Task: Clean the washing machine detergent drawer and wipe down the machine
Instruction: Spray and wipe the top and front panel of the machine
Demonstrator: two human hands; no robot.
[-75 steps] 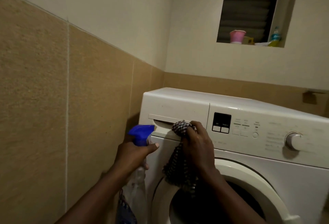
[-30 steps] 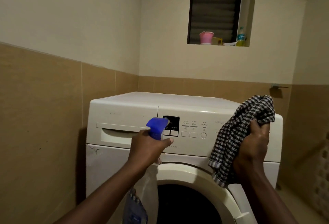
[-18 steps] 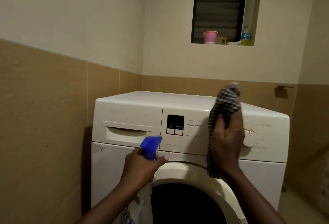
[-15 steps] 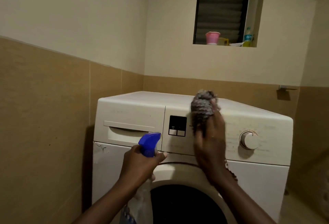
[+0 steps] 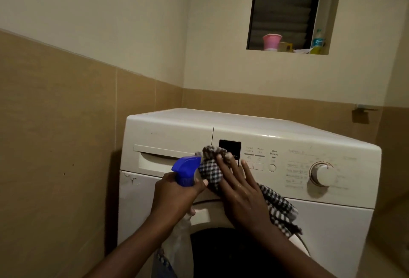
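A white front-loading washing machine stands in the corner. Its detergent drawer at the upper left of the front panel is closed. My right hand presses a black-and-white checked cloth flat against the control panel, just below the dark display. The cloth's free end hangs to the right of my wrist. My left hand grips a spray bottle with a blue trigger head, held in front of the drawer's right end. The bottle's clear body hangs below my hand.
A white dial and several buttons sit on the panel's right. The round dark door opening is below my hands. Tiled walls close in on the left and behind. A high window ledge holds a pink cup and a bottle.
My right hand swept the cloth from the machine's right side leftward across the control panel to the display area. My left hand with the spray bottle stayed low in front of the drawer.
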